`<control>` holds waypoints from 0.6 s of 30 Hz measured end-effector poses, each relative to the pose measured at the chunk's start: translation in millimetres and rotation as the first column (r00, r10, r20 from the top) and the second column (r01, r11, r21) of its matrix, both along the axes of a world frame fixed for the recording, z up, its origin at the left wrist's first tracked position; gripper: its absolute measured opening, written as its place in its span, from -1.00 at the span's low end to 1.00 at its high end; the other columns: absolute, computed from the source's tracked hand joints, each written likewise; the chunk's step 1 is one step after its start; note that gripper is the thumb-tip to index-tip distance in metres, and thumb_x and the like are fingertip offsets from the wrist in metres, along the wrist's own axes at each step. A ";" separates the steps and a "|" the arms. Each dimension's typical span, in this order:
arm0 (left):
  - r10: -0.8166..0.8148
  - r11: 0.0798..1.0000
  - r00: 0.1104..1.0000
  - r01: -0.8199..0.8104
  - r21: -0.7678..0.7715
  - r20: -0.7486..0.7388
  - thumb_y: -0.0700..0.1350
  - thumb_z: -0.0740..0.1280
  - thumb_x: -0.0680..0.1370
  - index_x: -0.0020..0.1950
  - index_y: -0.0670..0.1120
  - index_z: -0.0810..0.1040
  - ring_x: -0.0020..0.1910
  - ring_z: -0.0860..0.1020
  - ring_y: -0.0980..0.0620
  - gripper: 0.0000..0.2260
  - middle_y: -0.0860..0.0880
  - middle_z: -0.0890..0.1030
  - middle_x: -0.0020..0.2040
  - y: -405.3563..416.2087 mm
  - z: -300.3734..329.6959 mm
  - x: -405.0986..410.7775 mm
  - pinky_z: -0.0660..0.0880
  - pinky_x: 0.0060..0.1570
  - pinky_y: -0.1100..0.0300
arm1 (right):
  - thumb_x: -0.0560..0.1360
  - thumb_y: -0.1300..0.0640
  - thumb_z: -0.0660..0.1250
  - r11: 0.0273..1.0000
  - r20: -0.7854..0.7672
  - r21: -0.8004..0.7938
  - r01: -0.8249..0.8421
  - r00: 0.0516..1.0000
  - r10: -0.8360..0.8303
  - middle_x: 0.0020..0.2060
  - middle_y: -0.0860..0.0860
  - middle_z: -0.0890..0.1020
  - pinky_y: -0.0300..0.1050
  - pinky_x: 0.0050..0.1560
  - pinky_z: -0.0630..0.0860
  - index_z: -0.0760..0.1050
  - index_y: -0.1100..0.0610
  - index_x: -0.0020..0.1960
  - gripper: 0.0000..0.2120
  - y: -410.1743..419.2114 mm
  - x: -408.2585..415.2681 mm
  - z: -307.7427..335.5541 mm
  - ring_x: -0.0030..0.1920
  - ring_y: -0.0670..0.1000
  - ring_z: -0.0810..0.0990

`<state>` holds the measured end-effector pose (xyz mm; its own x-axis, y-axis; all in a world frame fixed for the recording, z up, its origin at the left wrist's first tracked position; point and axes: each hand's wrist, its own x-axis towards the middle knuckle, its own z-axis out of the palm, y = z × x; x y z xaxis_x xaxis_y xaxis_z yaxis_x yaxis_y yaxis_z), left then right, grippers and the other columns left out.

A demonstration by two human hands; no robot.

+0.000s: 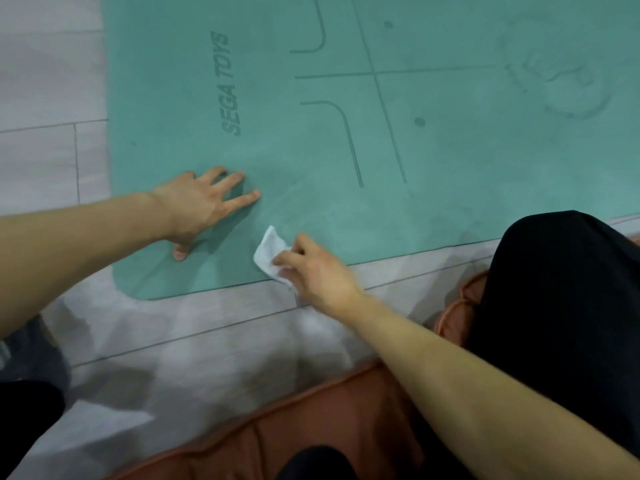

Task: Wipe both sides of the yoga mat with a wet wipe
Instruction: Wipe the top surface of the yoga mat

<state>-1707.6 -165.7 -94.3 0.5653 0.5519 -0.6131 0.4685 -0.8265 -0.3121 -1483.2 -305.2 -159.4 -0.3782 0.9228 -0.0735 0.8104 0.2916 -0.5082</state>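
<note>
A teal yoga mat (346, 133) with printed lines and the words "SEGA TOYS" lies flat on the floor, its near left corner in view. My left hand (204, 206) presses flat on the mat near that corner, fingers spread. My right hand (311, 268) holds a folded white wet wipe (272, 252) against the mat at its near edge, fingers and thumb curled on it. Faint damp streaks arc across the mat beyond the wipe.
Pale grey wood-look floor (173, 323) surrounds the mat on the left and near side. A rust-orange cushion (311, 427) lies under me at the bottom. My knee in black cloth (561, 289) rises at the right, by the mat's near edge.
</note>
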 end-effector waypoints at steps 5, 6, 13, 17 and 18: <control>-0.023 1.000 1.000 0.023 0.006 0.014 0.33 0.71 0.03 0.61 0.10 -0.51 0.64 0.08 -0.22 0.62 -0.18 -0.15 0.66 6.7 -9.1 -6.3 0.49 0.34 -0.01 | 0.63 0.20 0.29 0.604 0.010 0.083 0.793 0.605 -0.796 0.08 0.18 0.45 -0.06 -0.02 0.44 0.61 0.13 0.20 -0.81 73.2 105.6 8.8 -0.11 0.22 0.53; -0.034 0.999 0.999 0.034 -0.004 0.019 0.35 0.70 0.02 0.61 0.12 -0.51 0.63 0.09 -0.21 0.61 -0.16 -0.14 0.66 8.8 -9.4 -7.3 0.48 0.34 -0.01 | 0.61 0.22 0.29 0.567 0.002 0.096 0.818 0.570 -0.822 0.08 0.18 0.45 -0.06 -0.03 0.43 0.61 0.15 0.19 -0.80 78.2 93.8 9.2 -0.10 0.22 0.53; 0.252 0.964 0.898 -0.200 -0.176 0.361 0.28 0.63 0.30 0.66 0.22 0.21 0.54 0.33 -0.08 0.02 0.00 0.25 0.62 17.0 -7.0 -39.1 0.47 0.36 -0.04 | 0.62 0.09 0.40 0.971 0.010 -0.020 -0.240 0.971 0.240 0.05 0.13 0.51 0.04 -0.11 0.51 0.65 0.08 0.21 -0.81 74.1 0.5 0.8 -0.11 0.22 0.58; 0.501 0.806 0.601 -0.587 -0.082 0.623 0.15 0.50 0.51 0.42 0.03 0.49 0.33 0.51 -0.21 -0.47 -0.09 0.49 0.31 14.6 -14.5 -74.6 0.55 0.19 -0.16 | 0.61 0.10 0.36 0.915 0.151 0.090 0.394 0.902 -0.404 0.08 0.21 0.51 0.09 0.01 0.51 0.63 0.10 0.22 -0.79 136.6 63.0 -0.7 -0.03 0.32 0.61; 0.569 0.709 0.520 -0.703 -0.060 0.637 0.16 0.50 0.51 0.41 -0.01 0.47 0.32 0.49 -0.24 -0.45 -0.13 0.47 0.30 15.6 -16.4 -82.5 0.55 0.19 -0.19 | 0.60 0.15 0.34 0.861 0.178 0.093 0.500 0.842 -0.508 0.10 0.24 0.50 0.10 0.05 0.50 0.60 0.14 0.25 -0.76 140.5 63.9 -2.9 0.00 0.34 0.59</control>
<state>-1790.0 -150.1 -110.7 0.2037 0.9683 -0.1445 0.9760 -0.1893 0.1076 -1419.3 -164.6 -162.3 0.1576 0.9861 -0.0535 0.9305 -0.1664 -0.3263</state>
